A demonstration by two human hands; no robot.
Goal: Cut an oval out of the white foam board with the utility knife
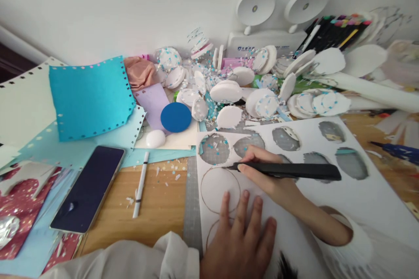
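A white foam board (310, 209) lies on a grey cutting mat (192, 209), with several rough-edged round holes cut through it. Two drawn circles show on its left side; the full one (220, 189) is uncut as far as I can see, the other is partly under my left hand. My left hand (240, 239) presses flat on the board, fingers spread, fingertips inside the full circle. My right hand (262, 168) grips a black craft knife (294, 171), held nearly level. Its thin tip points left at the circle's top edge; whether it touches is hard to tell.
White foam discs (225, 91), some wound with blue-and-white beaded trim, pile up behind the board. A phone (88, 189), a white pen (140, 185), a blue disc (176, 117) and coloured sheets (91, 96) lie left. Blue-handled pliers (399, 151) sit right; a twin-head lamp (266, 43) stands behind.
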